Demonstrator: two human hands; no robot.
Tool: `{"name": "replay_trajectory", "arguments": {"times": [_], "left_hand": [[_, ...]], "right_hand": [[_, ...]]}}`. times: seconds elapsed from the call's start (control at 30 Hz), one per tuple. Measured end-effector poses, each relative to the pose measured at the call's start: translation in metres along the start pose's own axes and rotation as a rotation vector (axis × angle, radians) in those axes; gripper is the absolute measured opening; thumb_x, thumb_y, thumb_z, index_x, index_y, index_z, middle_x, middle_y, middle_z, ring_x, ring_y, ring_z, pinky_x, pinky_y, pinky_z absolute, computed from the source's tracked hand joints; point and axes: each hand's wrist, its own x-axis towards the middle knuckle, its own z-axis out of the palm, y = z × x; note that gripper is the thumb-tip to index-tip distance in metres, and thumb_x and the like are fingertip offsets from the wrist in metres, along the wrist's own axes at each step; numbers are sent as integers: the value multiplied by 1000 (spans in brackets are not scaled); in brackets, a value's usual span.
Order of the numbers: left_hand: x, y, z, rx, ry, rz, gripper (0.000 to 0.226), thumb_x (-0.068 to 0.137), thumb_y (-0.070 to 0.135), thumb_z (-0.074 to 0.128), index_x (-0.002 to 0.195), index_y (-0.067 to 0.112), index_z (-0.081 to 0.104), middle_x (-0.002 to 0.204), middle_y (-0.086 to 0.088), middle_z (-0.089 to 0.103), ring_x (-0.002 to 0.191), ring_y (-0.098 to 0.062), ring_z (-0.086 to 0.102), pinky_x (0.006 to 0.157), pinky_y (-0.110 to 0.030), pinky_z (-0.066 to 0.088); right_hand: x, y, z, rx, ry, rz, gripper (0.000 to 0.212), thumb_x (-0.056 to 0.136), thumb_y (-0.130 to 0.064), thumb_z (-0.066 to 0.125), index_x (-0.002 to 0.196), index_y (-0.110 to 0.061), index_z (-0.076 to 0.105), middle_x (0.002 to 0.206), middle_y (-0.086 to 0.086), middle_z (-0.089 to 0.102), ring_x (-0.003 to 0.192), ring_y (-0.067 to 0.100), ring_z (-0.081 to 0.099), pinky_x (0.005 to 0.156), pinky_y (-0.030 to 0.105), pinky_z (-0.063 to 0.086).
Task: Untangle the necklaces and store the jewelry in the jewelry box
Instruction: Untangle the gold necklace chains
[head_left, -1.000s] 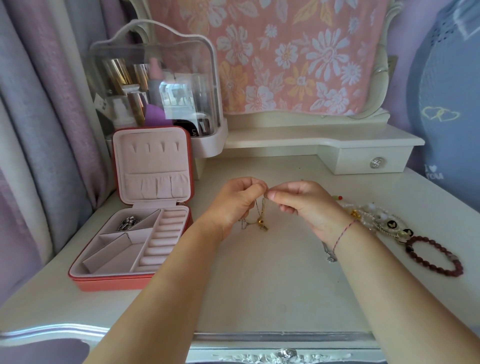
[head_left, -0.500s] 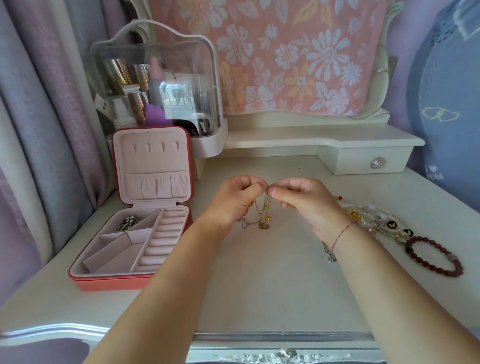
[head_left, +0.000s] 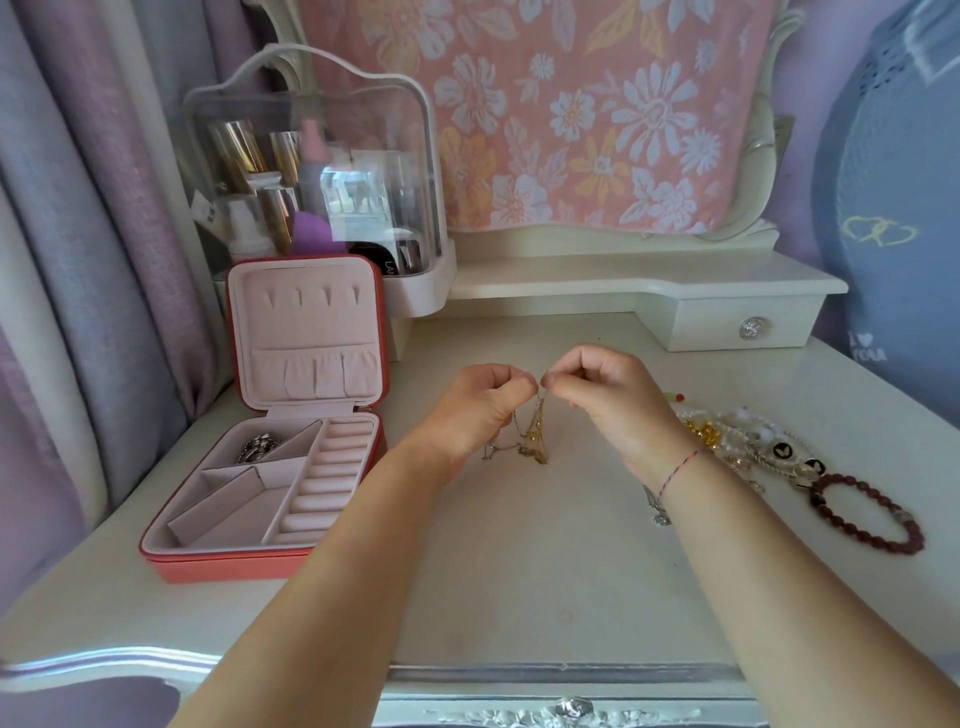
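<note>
- Now both hands are held a little above the middle of the desk (head_left: 519, 582), knuckles upward, and the two bare forearms come in from the lower edge.
- The left hand (head_left: 480, 408) has its fingers (head_left: 522, 383) curled, and thumb and forefinger are clamped on the top of the tangled necklaces (head_left: 531, 439).
- The right hand (head_left: 605, 395) is just beside it, almost touching. Its fingers (head_left: 560, 383) are curled too and pinch the same tangle. A thin red thread (head_left: 681, 464) is tied around this wrist.
- The tangled necklaces are thin gold chains. They hang down between the two hands, close to the desk; I cannot tell if the lower end touches it.
- The jewelry box (head_left: 234, 565) stands open on the left part of the desk, well apart from the hands, with its pink-lined lid upright.
- In its back left compartment lies a silver piece (head_left: 257, 448); a column of ring rolls runs along its right side.
- Behind the box, a clear case (head_left: 311, 156) holds cosmetic bottles.
- On the right of the desk lies a heap of pearl and gold jewelry (head_left: 737, 441), and beside it a dark red bead bracelet (head_left: 865, 512).
</note>
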Motion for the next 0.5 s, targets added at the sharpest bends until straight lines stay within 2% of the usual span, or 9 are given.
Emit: {"name": "replay_trajectory", "arguments": {"times": [0.17, 0.3, 0.4, 0.5], "left_hand": [[-1, 2, 1, -89, -22, -11, 28, 96, 14, 49, 68, 16, 51, 53, 5, 29, 43, -7, 25, 42, -17, 22], [1, 1, 2, -117, -19, 0, 27, 98, 12, 46, 72, 15, 53, 60, 3, 30, 46, -8, 27, 43, -17, 22], [1, 0, 2, -107, -18, 5, 26, 98, 13, 45, 73, 15, 53, 61, 3, 29, 46, -7, 27, 42, -17, 23], [1, -1, 1, -98, -28, 8, 25, 98, 13, 45, 75, 14, 55, 63, 2, 28, 49, -9, 26, 44, -18, 22]], "right_hand": [[1, 1, 4, 45, -86, 111, 20, 92, -9, 56, 75, -16, 62, 70, -3, 57, 68, 10, 52, 71, 24, 39], [1, 3, 5, 173, -107, 146, 17, 93, -6, 54, 79, -12, 63, 70, -2, 59, 62, 8, 52, 64, 23, 37], [1, 3, 3, 158, -63, 104, 16, 91, -2, 57, 79, -9, 64, 62, 0, 56, 58, 11, 43, 63, 25, 36], [0, 2, 4, 134, -61, 84, 16, 93, -2, 55, 81, -9, 62, 64, 1, 56, 55, 7, 46, 60, 21, 37]]}}
